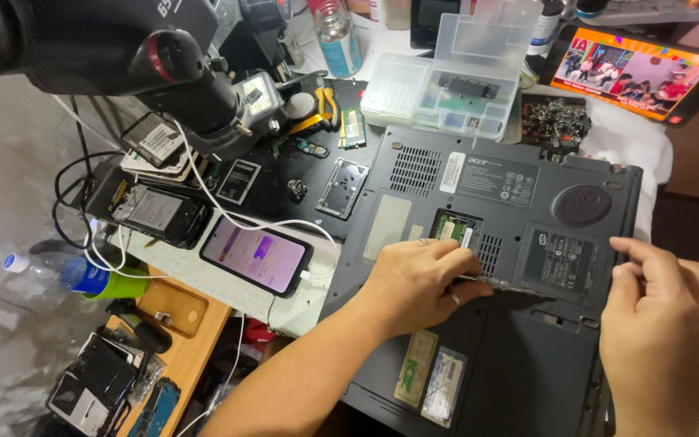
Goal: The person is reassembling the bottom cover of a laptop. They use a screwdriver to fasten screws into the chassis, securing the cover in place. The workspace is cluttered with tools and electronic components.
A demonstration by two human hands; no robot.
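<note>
Count by kind, head view:

- Laptops: one, a dark grey plastic laptop lying underside up [527, 210].
- Hands: two, a left hand [418, 283] and a right hand [661, 332], both on the laptop.
- Rings on the left hand: two.
- Thin metal tools: one [499, 282], held in the left hand.
- Smartphones with lit screens: one, a black phone with a purple display [256, 255].
- Opened phones without back covers: at least two [159, 212]; the stack behind is unclear.
- Clear plastic compartment boxes: one [446, 89], lid raised.
- Tablets showing video: one [637, 73].
- Plastic bottles: two, one upright [339, 36], one lying down [46, 271].
- White cables: two or more, exact number indistinct.
</note>
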